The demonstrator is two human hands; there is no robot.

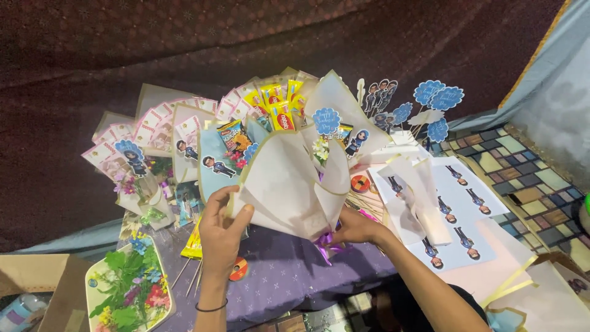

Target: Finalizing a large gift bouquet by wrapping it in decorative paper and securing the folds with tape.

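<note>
My left hand (pixel 222 230) pinches the left edge of a white wrapping paper bouquet (pixel 289 184) that lies on a purple patterned cloth (pixel 289 276). My right hand (pixel 355 229) grips the bouquet's base beside a purple ribbon (pixel 326 245). Inside the wrap sit yellow snack packets (pixel 281 114), a blue round paper topper (pixel 326 120) and small cartoon figure cutouts (pixel 356 142).
More wrapped bouquets (pixel 153 132) lean at the left. Blue toppers on sticks (pixel 436 101) and printed figure sheets (pixel 461 209) lie at the right. A tray of artificial flowers (pixel 129 289) sits front left, by a cardboard box (pixel 37 276). Sticks (pixel 190 273) lie nearby.
</note>
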